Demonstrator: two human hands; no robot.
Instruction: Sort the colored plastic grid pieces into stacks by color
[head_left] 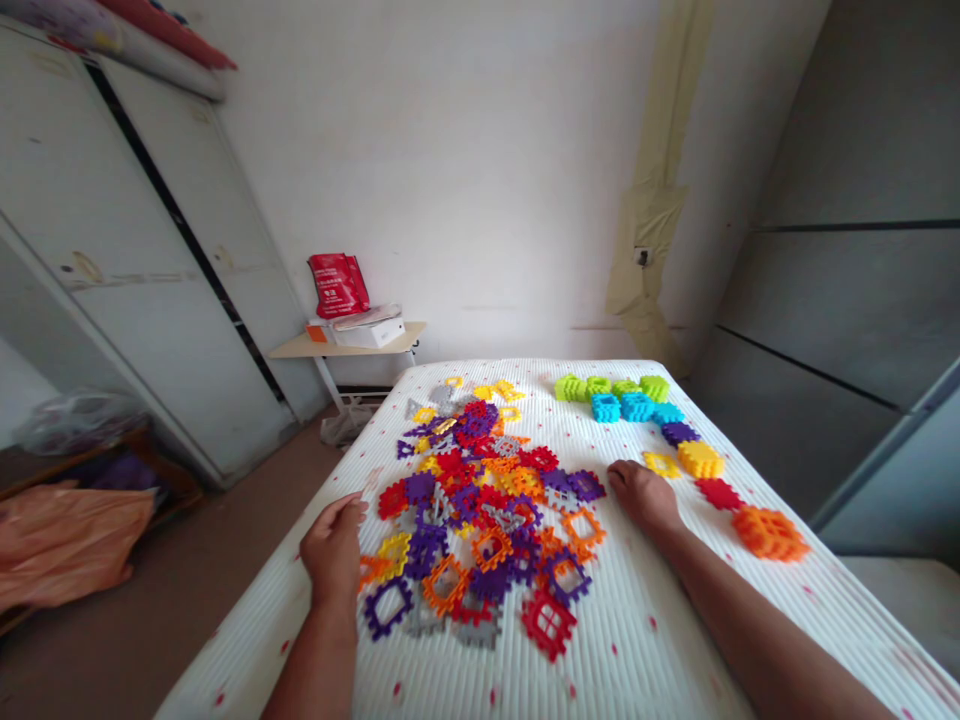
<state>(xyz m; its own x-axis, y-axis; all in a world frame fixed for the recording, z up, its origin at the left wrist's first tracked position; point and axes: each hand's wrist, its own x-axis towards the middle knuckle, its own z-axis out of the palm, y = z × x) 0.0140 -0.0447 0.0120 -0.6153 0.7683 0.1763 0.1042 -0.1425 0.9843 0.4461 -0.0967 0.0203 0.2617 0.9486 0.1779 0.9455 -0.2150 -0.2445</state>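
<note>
A loose pile of plastic interlocking building pieces (487, 500) in purple, red, orange, yellow and grey covers the middle of the white ribbed bed cover (450, 690). Left of the pile is my left hand (334, 545), its fingers curled together and no piece showing in them. My right hand (645, 492) rests just right of the pile, near a purple piece (587, 486). Its fingers curl downward, and what lies under them is hidden. A yellow frame piece (661, 464) lies beyond that hand, beside a yellow stack (700, 459).
Along the right side run an orange stack (770, 533), red pieces (718, 493), purple pieces (680, 433), blue stacks (637, 406) and green stacks (611, 389). A small table (345, 346) with a red bag (337, 284) stands behind at left. Wardrobes (150, 260) flank the bed.
</note>
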